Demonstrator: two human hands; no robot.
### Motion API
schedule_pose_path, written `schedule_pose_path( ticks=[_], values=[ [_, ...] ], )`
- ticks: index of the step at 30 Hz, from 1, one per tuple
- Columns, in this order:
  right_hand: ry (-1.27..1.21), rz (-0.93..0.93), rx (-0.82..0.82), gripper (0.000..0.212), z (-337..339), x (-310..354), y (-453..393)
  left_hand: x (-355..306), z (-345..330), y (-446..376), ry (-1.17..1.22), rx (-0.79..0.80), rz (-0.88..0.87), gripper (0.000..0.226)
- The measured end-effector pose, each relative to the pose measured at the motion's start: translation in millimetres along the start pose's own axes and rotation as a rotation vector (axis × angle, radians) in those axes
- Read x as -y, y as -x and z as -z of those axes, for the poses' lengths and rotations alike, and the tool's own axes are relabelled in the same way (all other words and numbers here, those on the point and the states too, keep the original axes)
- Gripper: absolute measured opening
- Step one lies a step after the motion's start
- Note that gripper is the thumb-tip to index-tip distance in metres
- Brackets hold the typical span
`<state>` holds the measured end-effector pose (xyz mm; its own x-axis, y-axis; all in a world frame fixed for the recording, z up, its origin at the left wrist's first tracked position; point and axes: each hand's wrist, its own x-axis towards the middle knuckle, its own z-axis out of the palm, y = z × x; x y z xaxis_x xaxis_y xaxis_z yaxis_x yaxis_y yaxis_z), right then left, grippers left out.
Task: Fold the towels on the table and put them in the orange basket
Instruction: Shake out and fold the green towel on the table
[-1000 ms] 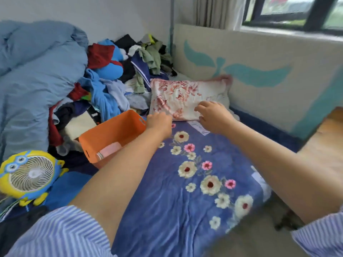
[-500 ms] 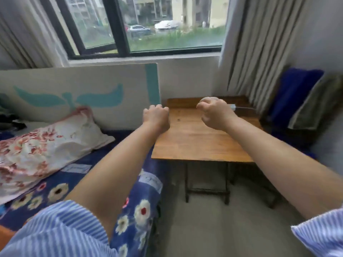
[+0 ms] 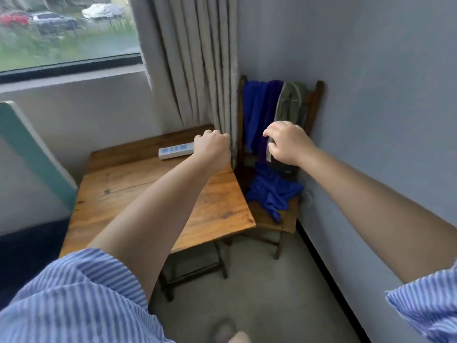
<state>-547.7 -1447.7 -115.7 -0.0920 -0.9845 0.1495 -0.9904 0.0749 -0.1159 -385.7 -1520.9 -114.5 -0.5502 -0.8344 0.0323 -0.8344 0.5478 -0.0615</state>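
The view has swung right since half a second ago; the bed and pillow have gone out of sight, and a wooden chair (image 3: 314, 100) in the corner now sits ahead, just beside the wooden worktop (image 3: 153, 194); both arms have travelled with the turn. The left hand (image 3: 211, 147) hovers over the worktop's far right corner with its fingers curled into a loose fist, holding nothing; a white power strip (image 3: 174, 150) lies on the worktop just beside it. The right hand (image 3: 286, 143) reaches in front of the chair back, fingers bent and partly spread; whether they touch or grip the cloth there cannot be told (the hand covers that spot). The towels hang on the chair, not on the worktop: a blue towel (image 3: 257, 112) and a grey-green towel (image 3: 288, 102) drape side by side over the back; another blue towel (image 3: 272, 194) lies crumpled on the seat. A grey curtain (image 3: 193, 65) hangs between the window (image 3: 64, 30) and the chair; striped sleeves (image 3: 74, 298) fill the lower corners.
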Motion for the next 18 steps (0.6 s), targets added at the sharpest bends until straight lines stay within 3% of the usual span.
schedule_pose_path(
  ticks=[10, 18],
  values=[
    [-0.001, -0.23, 0.004, 0.037, -19.5, -147.4, -117.2, -35.8, -28.2, -197.8, 0.021, 0.085, -0.118, 0.028],
    [-0.115, -0.451, 0.036, 0.034, -46.4, -220.6, -223.2, -69.0, -45.2, -343.5, 0.237, 0.178, -0.175, 0.032]
  ],
)
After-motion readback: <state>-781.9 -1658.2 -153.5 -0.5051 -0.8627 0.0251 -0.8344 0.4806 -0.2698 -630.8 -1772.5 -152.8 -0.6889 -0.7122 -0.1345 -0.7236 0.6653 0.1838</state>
